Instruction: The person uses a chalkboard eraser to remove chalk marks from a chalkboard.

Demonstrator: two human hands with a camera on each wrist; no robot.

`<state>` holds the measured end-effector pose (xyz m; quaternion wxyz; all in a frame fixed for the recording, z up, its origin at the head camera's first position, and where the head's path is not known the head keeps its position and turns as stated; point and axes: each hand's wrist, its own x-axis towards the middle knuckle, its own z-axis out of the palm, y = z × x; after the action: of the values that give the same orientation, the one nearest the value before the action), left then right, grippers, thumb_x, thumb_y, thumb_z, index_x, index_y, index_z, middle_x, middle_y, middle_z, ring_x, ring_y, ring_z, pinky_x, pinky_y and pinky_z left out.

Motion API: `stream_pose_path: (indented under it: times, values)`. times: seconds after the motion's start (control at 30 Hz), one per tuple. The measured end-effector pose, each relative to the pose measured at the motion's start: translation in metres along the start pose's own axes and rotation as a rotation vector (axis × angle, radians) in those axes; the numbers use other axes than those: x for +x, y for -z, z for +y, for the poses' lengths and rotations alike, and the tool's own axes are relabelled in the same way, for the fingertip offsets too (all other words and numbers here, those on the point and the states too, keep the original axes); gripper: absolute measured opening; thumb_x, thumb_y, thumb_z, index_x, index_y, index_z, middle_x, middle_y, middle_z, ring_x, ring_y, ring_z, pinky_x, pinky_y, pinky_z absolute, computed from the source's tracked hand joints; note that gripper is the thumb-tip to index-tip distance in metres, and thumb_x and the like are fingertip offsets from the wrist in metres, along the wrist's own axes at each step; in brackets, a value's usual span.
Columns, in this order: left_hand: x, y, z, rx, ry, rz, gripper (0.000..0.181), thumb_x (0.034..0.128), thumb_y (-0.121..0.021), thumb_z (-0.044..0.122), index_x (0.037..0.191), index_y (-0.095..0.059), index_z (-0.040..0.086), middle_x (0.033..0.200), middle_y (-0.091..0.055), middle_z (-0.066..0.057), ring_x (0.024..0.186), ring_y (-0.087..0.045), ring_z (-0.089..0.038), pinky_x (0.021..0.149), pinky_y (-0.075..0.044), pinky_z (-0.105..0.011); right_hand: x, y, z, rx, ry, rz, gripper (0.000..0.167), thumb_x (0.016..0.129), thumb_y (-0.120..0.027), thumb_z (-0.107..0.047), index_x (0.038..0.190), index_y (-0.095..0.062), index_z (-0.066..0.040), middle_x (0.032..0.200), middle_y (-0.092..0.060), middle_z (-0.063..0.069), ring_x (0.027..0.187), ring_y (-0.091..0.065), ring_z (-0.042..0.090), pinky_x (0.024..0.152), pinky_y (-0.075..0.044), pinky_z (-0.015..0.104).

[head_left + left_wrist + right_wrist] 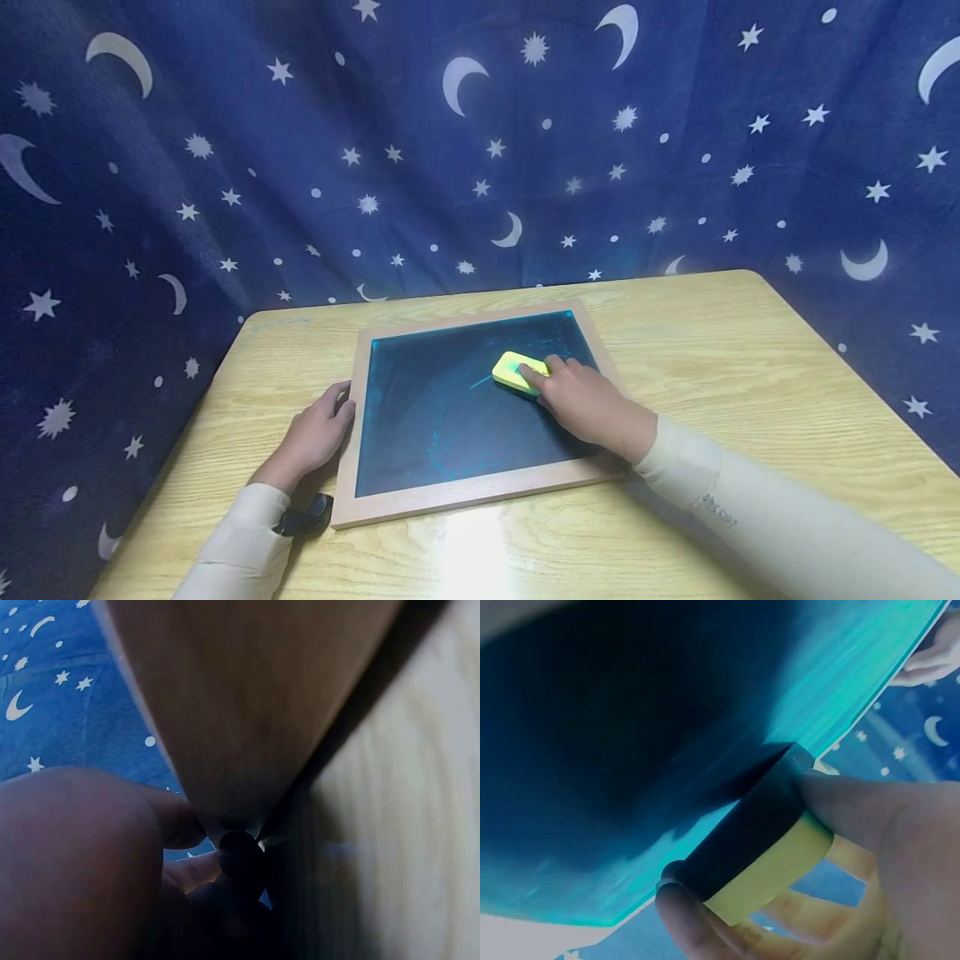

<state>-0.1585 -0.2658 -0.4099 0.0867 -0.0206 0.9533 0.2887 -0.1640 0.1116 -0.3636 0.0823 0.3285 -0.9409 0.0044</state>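
A chalkboard (pixel 420 417) with a light wooden frame lies on the table, its dark surface smudged with blue-green chalk. My right hand (pixel 588 404) grips a yellow-and-black chalkboard eraser (pixel 506 372) on the board's right half. In the right wrist view, thumb and fingers hold the eraser (pixel 772 870) by its sides, its black face toward the board. A short blue chalk line (pixel 482 382) runs out from the eraser's left end. At the board's left edge, my left hand (pixel 315 429) holds the frame; the left wrist view shows its fingers (pixel 184 821) at the wooden edge (pixel 240 690), partly in shadow.
The light wood-grain table (pixel 750 375) extends on both sides of the board. Behind and beside it hangs a blue cloth (pixel 420 167) with white moons and stars. A dark strap (pixel 306 517) is on the left wrist, close to the board's near-left corner.
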Motion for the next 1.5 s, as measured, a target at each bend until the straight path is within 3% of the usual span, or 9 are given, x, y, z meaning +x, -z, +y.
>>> stream_pose_path:
  times: [0.27,0.5,0.97,1.5]
  values:
    - [0.001,0.000,-0.002,0.001,0.003,-0.003,0.057,0.1088,-0.027,0.033,0.156,-0.027,0.001,0.152,-0.042,-0.030,0.140,-0.040,-0.049,0.115,-0.032,-0.062,0.000,-0.003,0.028,0.014,-0.080,0.013,0.046,0.089,-0.074,-0.010,0.133,-0.061,-0.006,0.090,-0.063,0.022,0.066,-0.060,0.030,0.058,-0.057,0.045]
    - [0.000,0.000,-0.001,0.001,0.004,-0.003,0.056,0.1091,-0.028,0.033,0.156,-0.027,0.002,0.151,-0.043,-0.030,0.139,-0.041,-0.049,0.115,-0.033,-0.062,-0.002,-0.004,0.041,0.034,-0.123,0.014,0.047,0.088,-0.074,-0.006,0.133,-0.060,-0.005,0.090,-0.063,0.026,0.067,-0.061,0.031,0.059,-0.058,0.047]
    - [0.000,-0.001,-0.001,-0.002,0.012,-0.006,0.057,0.1090,-0.028,0.033,0.156,-0.026,0.002,0.151,-0.042,-0.030,0.140,-0.041,-0.049,0.115,-0.033,-0.063,0.001,-0.004,0.035,0.009,-0.150,0.006,0.043,0.091,-0.071,-0.008,0.133,-0.062,-0.006,0.094,-0.065,0.025,0.067,-0.060,0.033,0.057,-0.056,0.047]
    - [-0.001,-0.001,0.000,0.009,-0.005,0.017,0.055,0.1091,-0.029,0.032,0.155,-0.029,0.001,0.149,-0.046,-0.030,0.137,-0.044,-0.049,0.113,-0.036,-0.063,0.009,-0.005,0.009,-0.023,-0.065,0.009,0.046,0.091,-0.073,-0.012,0.135,-0.061,-0.009,0.101,-0.067,0.023,0.071,-0.063,0.031,0.063,-0.059,0.045]
